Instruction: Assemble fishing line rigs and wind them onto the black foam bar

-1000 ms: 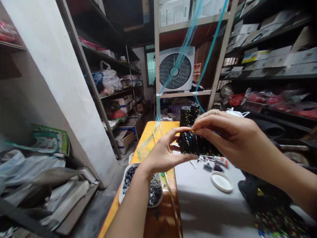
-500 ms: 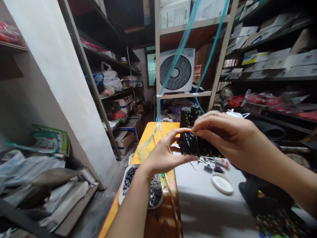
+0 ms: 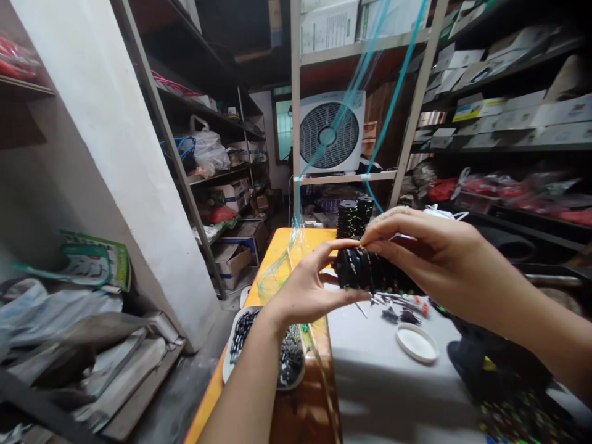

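Note:
A horizontal stack of black beaded bracelets [image 3: 365, 270] with small coloured specks hangs in the air above the table. My left hand [image 3: 305, 287] pinches its left end between thumb and fingers. My right hand [image 3: 425, 259] covers the right part of the stack from above, its fingertips on the top of the bracelets. Thin teal cords [image 3: 356, 92] run from overhead down to the orange table edge [image 3: 277, 246] just left of my hands.
A white tray of dark beads [image 3: 287, 351] lies under my left forearm. On the grey tabletop [image 3: 383, 382] are a white lid [image 3: 416, 342] and small tools [image 3: 398, 305]. Two upright bracelet stacks [image 3: 354, 217] stand behind. A box fan [image 3: 329, 131] sits on metal shelving; cluttered shelves line both sides.
Almost nothing: both hands keep the same hold on the bracelet stack, and the view has shifted slightly.

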A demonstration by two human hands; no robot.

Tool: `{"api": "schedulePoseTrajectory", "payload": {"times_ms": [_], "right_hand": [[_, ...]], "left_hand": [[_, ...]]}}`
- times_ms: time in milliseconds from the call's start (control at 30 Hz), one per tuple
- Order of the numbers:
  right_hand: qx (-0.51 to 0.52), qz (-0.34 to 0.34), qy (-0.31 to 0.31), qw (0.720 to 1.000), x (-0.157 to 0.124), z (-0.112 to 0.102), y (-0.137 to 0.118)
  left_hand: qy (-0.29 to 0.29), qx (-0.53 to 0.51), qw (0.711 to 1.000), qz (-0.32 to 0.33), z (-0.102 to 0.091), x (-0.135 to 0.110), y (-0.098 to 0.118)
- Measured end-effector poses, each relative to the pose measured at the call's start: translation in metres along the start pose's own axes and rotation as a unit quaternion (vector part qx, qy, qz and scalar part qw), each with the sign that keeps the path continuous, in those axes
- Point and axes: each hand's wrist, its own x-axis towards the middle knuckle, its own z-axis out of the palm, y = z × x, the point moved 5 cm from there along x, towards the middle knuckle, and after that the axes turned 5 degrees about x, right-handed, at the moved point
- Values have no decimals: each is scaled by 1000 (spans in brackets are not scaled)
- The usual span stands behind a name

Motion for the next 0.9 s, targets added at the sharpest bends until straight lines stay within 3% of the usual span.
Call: {"api": "schedulePoseTrajectory", "payload": {"times_ms": [900], "right_hand": [[-53, -82, -55, 994, -11, 1, -13]], "left_hand": [[-20, -3, 999, 28, 3, 2, -1]]}}
